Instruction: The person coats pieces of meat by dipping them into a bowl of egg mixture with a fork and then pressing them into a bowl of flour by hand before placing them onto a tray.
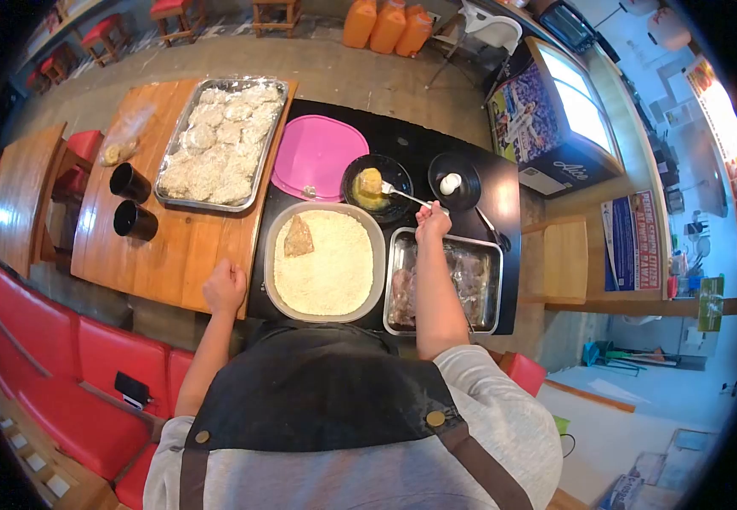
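Observation:
My right hand (433, 221) is closed round the handle of a fork (409, 196). The fork's head reaches into a black bowl (352, 168), touching a yellow, egg-coated piece (370, 182) that looks like meat. My left hand (225, 287) is curled into a fist at the wooden table's near edge, with nothing visible in it. Between my hands stands a tub of pale breadcrumbs (327, 276), with one brownish piece (299, 237) lying on the crumbs. Under my right forearm is a metal tray (499, 293) of raw meat, partly hidden by the arm.
A large metal tray (163, 201) of breaded pieces lies on the wooden table (101, 246), near two black cups (135, 221) and a plastic bag (130, 132). A pink lid (317, 157) and a second black bowl (468, 194) with a white item sit behind the tub.

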Tool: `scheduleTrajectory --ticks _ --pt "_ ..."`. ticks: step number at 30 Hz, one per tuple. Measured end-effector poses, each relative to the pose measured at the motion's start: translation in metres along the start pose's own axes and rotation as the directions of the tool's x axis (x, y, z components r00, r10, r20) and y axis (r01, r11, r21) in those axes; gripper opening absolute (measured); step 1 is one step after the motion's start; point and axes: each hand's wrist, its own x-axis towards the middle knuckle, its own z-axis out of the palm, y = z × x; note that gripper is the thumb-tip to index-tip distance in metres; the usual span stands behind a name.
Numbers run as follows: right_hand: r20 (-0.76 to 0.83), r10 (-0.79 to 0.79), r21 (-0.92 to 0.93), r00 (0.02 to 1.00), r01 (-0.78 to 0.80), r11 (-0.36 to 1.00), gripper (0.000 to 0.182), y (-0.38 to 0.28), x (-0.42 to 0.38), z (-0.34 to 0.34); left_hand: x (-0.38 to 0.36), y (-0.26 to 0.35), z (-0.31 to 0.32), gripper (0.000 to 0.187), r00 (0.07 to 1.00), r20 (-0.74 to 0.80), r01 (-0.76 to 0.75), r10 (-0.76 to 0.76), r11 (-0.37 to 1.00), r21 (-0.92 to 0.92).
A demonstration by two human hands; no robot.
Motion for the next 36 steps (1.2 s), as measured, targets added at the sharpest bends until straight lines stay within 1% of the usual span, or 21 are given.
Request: scheduleTrajectory --ticks 1,2,5,7,10,12,15,18,20,21,23,26,28,29,31,32,33,35,36 --pt "0.010 -0.040 0.007 0.999 0.040 0.999 0.015 -0.006 -0.004 -0.001 0.000 -0.001 0.000 0.018 1.000 0.006 -0.004 0.004 1.000 0.007" --pt "0.077 -0.076 0.018 0.994 0.075 0.997 0.015 -0.012 -0.008 -0.004 0.001 -0.001 0.000 0.018 1.000 0.005 -0.009 0.009 1.000 0.007" --pt "0.048 -0.114 0.088 0.992 0.109 0.990 0.015 -0.037 -0.021 0.001 -0.001 -0.003 0.002 0.018 0.999 0.041 0.021 -0.021 1.000 0.004" --pt "0.032 -0.093 0.116 0.995 0.088 0.989 0.013 -0.049 -0.023 0.000 -0.002 -0.002 0.002 0.018 1.000 0.009 0.018 -0.018 1.000 0.021" --pt "0.021 -0.105 0.149 0.994 0.101 0.984 0.013 -0.060 -0.026 0.002 -0.001 -0.002 0.000 0.017 0.999 0.038 0.037 -0.037 0.999 0.019" --pt "0.028 -0.102 0.156 0.994 0.096 0.983 0.012 -0.066 -0.032 0.003 -0.001 0.000 -0.002 0.017 0.999 0.027 0.027 -0.027 1.000 0.015" --pt "0.051 -0.105 0.154 0.993 0.096 0.983 0.015 -0.079 -0.043 0.013 0.000 0.001 -0.002 0.017 1.000 0.015 0.025 -0.025 1.000 0.010" --pt "0.143 -0.148 0.244 0.979 0.110 0.964 0.014 -0.089 -0.049 0.018 -0.002 -0.003 0.001 0.016 0.999 0.020 0.031 -0.031 1.000 0.002" --pt "0.143 -0.130 0.243 0.981 0.093 0.965 0.014 -0.086 -0.051 0.018 -0.003 -0.004 0.002 0.016 0.999 0.014 0.029 -0.029 1.000 -0.011" --pt "0.144 -0.115 0.247 0.983 0.077 0.966 0.014 -0.086 -0.052 0.020 -0.002 -0.004 0.003 0.016 1.000 -0.004 0.003 -0.003 1.000 -0.020" --pt "0.144 -0.065 0.209 0.987 0.034 0.977 0.015 -0.063 -0.039 0.011 -0.002 -0.004 0.002 0.017 1.000 -0.024 -0.021 0.020 0.999 -0.029" --pt "0.046 0.016 0.083 0.999 -0.020 0.996 0.015 -0.016 -0.019 -0.008 -0.001 -0.003 0.000 0.017 1.000 -0.004 0.001 -0.001 0.999 -0.033" --pt "-0.053 0.050 0.017 0.997 -0.049 0.999 0.014 -0.009 -0.019 -0.010 -0.001 -0.001 -0.005 0.014 0.999 0.045 0.024 -0.021 0.998 -0.064" --pt "-0.048 0.052 0.014 0.997 -0.052 0.999 0.014 -0.009 -0.016 -0.010 -0.001 -0.001 -0.006 0.014 0.999 0.042 0.029 -0.027 0.998 -0.062" --pt "0.011 0.027 0.162 1.000 -0.029 0.986 0.014 -0.016 -0.012 -0.014 -0.002 -0.001 -0.004 0.015 0.999 0.027 0.034 -0.032 0.996 -0.083" --pt "0.082 0.021 0.211 0.996 -0.038 0.977 0.013 -0.018 -0.010 -0.016 -0.002 -0.002 -0.002 0.015 0.999 0.031 0.034 -0.031 0.996 -0.084" --pt "0.075 0.019 0.210 0.997 -0.034 0.977 0.013 -0.020 -0.012 -0.016 -0.002 -0.002 -0.001 0.015 0.999 0.031 0.028 -0.026 0.997 -0.069" --pt "-0.004 0.047 0.104 0.999 -0.047 0.994 0.013 -0.021 -0.017 -0.013 -0.002 -0.003 0.000 0.015 0.999 0.033 0.016 -0.014 0.998 -0.054" --pt "-0.038 0.037 0.045 0.999 -0.036 0.998 0.013 -0.019 -0.019 -0.012 -0.002 -0.001 -0.003 0.015 0.999 0.031 0.013 -0.011 0.998 -0.062"
